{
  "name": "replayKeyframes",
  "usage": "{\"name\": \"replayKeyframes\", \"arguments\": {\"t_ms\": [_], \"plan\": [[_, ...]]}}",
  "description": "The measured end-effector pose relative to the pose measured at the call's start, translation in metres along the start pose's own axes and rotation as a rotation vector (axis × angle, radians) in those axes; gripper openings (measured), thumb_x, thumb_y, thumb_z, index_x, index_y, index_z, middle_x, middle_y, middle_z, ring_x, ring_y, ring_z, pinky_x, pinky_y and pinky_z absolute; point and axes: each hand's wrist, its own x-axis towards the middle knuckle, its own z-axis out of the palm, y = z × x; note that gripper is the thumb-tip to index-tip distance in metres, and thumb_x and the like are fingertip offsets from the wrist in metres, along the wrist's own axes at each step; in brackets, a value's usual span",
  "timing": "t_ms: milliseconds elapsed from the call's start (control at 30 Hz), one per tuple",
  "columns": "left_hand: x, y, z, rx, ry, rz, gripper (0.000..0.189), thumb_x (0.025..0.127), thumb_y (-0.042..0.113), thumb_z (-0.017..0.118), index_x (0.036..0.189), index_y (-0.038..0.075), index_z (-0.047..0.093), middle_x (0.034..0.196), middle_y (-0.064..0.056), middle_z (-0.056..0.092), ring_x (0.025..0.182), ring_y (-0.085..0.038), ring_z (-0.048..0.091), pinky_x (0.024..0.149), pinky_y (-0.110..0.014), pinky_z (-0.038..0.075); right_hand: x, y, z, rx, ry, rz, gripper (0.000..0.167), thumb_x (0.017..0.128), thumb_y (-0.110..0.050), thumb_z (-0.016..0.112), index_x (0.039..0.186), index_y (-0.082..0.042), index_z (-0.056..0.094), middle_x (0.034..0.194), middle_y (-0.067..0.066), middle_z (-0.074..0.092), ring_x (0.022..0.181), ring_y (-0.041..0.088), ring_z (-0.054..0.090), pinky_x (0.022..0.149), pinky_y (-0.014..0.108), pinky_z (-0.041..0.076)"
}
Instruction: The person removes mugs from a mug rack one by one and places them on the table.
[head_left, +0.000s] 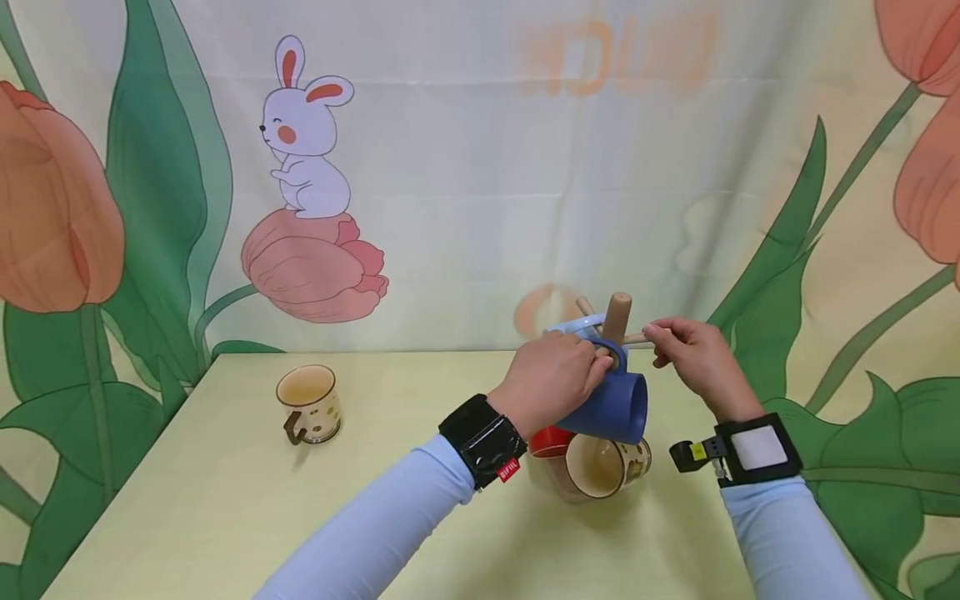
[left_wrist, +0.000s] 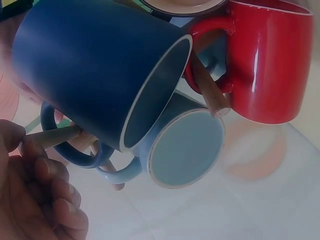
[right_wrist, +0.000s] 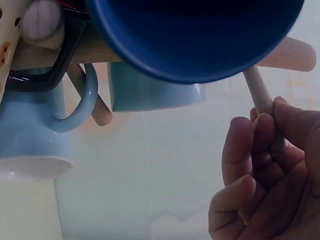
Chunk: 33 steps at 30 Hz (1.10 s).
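Observation:
A dark blue mug [head_left: 606, 408] lies on its side in the air at a wooden mug tree [head_left: 617, 315]. My left hand [head_left: 549, 375] grips it near the handle, its fingers partly hidden behind the mug in the left wrist view. The mug's handle [left_wrist: 75, 157] loops around a peg [left_wrist: 55, 136]. At that peg's outer end, my right hand [head_left: 693, 358] pinches the wood between thumb and fingers; the right wrist view shows this grip on the peg [right_wrist: 259, 92] closely. Dark blue and light blue mugs overlap in the wrist views.
On lower pegs hang a red mug [left_wrist: 270, 60] and a cream patterned mug [head_left: 596, 467]. Light blue mugs [right_wrist: 32, 135] hang behind. Another cream mug [head_left: 309, 404] with a brown handle stands on the table [head_left: 390, 517] at the left. A printed curtain [head_left: 465, 167] backs the table.

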Motion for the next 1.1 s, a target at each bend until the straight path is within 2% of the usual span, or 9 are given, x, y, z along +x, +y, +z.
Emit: {"name": "replayKeyframes", "arguments": {"t_ms": [133,367,533,733,867,967,1100], "plan": [[0.001,0.002,0.001,0.014,0.002,-0.006,0.039,0.105,0.042,0.045,0.093,0.015,0.071,0.077,0.002,0.063,0.070,-0.016,0.055,0.059,-0.027,0.051,0.000,0.001,0.001,0.001,0.024,0.009,0.049,0.103,-0.041,0.051,0.122,0.003,0.064,0.083,0.007,0.061,0.079,0.019,0.061,0.069,0.033,0.043],[0.002,0.000,0.002,0.000,-0.004,0.002,0.039,0.105,0.044,0.045,0.096,0.017,0.071,0.080,0.003,0.064,0.073,-0.014,0.059,0.062,-0.028,0.053,-0.006,0.000,0.002,-0.035,0.066,0.024,0.048,0.103,-0.041,0.053,0.123,0.000,0.064,0.088,0.012,0.061,0.078,0.022,0.063,0.064,0.032,0.046],[0.003,-0.006,0.001,-0.050,-0.030,0.018,0.040,0.104,0.046,0.045,0.090,0.016,0.068,0.077,0.004,0.061,0.071,-0.012,0.057,0.058,-0.026,0.050,-0.013,-0.005,0.003,-0.165,0.113,-0.001,0.052,0.102,-0.046,0.052,0.121,0.000,0.066,0.089,0.015,0.066,0.074,0.025,0.063,0.059,0.034,0.045],[0.004,-0.018,0.000,-0.203,-0.022,0.006,0.043,0.100,0.053,0.051,0.077,0.017,0.059,0.069,0.004,0.054,0.065,-0.011,0.052,0.050,-0.022,0.043,-0.023,-0.011,0.005,-0.331,0.225,-0.072,0.050,0.100,-0.046,0.055,0.116,0.000,0.068,0.086,0.017,0.069,0.068,0.028,0.060,0.054,0.036,0.042],[0.007,-0.031,0.002,-0.261,-0.001,-0.048,0.042,0.101,0.051,0.050,0.081,0.016,0.059,0.073,0.001,0.053,0.066,-0.012,0.052,0.051,-0.024,0.044,-0.034,-0.025,0.008,-0.393,0.325,-0.124,0.048,0.100,-0.041,0.058,0.121,0.002,0.065,0.088,0.019,0.069,0.068,0.031,0.062,0.051,0.038,0.042],[0.012,-0.040,0.004,-0.253,0.010,-0.101,0.036,0.103,0.045,0.048,0.093,0.014,0.064,0.082,-0.001,0.055,0.070,-0.014,0.054,0.056,-0.027,0.047,-0.042,-0.039,0.012,-0.444,0.381,-0.161,0.043,0.099,-0.039,0.061,0.115,0.000,0.067,0.087,0.017,0.068,0.066,0.030,0.061,0.047,0.038,0.041],[0.022,-0.052,0.007,-0.219,0.010,-0.157,0.035,0.103,0.041,0.050,0.108,0.010,0.066,0.097,-0.005,0.060,0.079,-0.017,0.059,0.066,-0.030,0.052,-0.051,-0.058,0.019,-0.525,0.349,-0.178,0.041,0.097,-0.043,0.062,0.102,-0.003,0.071,0.082,0.014,0.066,0.062,0.026,0.060,0.044,0.036,0.042]]}}
